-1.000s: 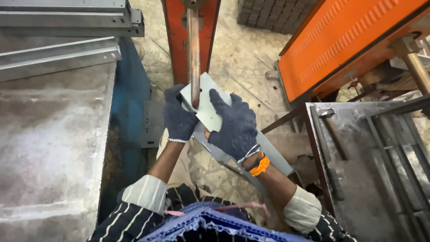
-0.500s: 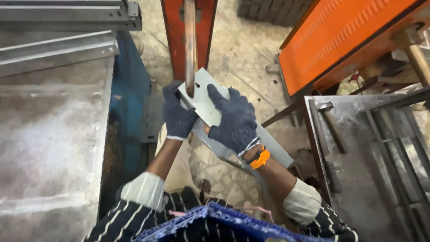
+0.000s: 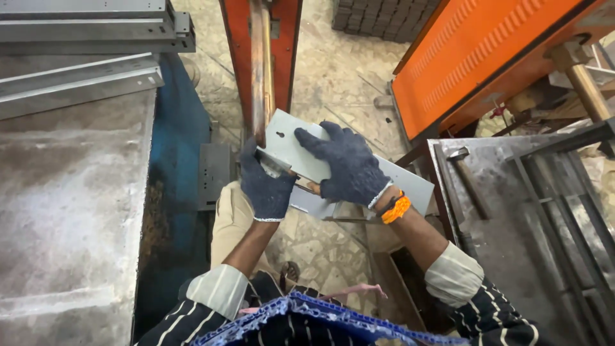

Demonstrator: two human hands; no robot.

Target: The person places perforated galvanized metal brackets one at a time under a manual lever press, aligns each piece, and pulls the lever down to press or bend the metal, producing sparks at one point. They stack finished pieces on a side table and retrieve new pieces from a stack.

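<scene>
**Gloved fingers close to the copper rod**

The grey sheet-metal panel [image 3: 307, 157] lay tilted at the centre of the view, its upper-left corner tucked right under the tip of the vertical copper rod [image 3: 259, 70] on the orange machine column [image 3: 288, 45]. The left hand [image 3: 264, 186], at 7 o'clock from the rod tip, was clamped on the panel's near corner; the right hand [image 3: 346, 165], at 4 o'clock, lay spread flat on top, fingers apart, pressing rather than gripping.

The risk, as I judged it, sat at that corner — the left fingers were just beside the rod tip, and a slip of the knit glove could bring them under it. With only a flat palm steadying the far side, the panel might also pivot or slide off toward the stone floor [image 3: 346, 83], its long end hanging unsupported near the steel counter [image 3: 500, 211] at 3 o'clock.
</scene>
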